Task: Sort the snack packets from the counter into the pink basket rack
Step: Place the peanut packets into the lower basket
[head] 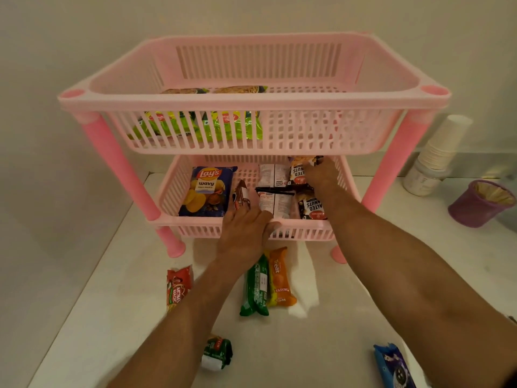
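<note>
The pink basket rack [251,103] stands on the white counter [321,317]. My right hand [321,175] reaches deep into the lower basket [170,189] and pinches a salted peanuts packet [299,170] at its back right. My left hand [246,231] rests on the lower basket's front rim, fingertips touching a brown packet [241,194]. A Lay's packet [207,191], two white packets [275,204] and another peanuts packet [312,205] lie in that basket. Green packets [195,126] lie in the upper basket. On the counter lie red [179,287], green [256,287], orange [279,278], small green [216,352] and blue [394,365] packets.
A stack of paper cups [442,147] leans on a white jar [422,180] at the right by the wall. A purple cup [481,203] stands in front of them. The wall is close behind and left of the rack.
</note>
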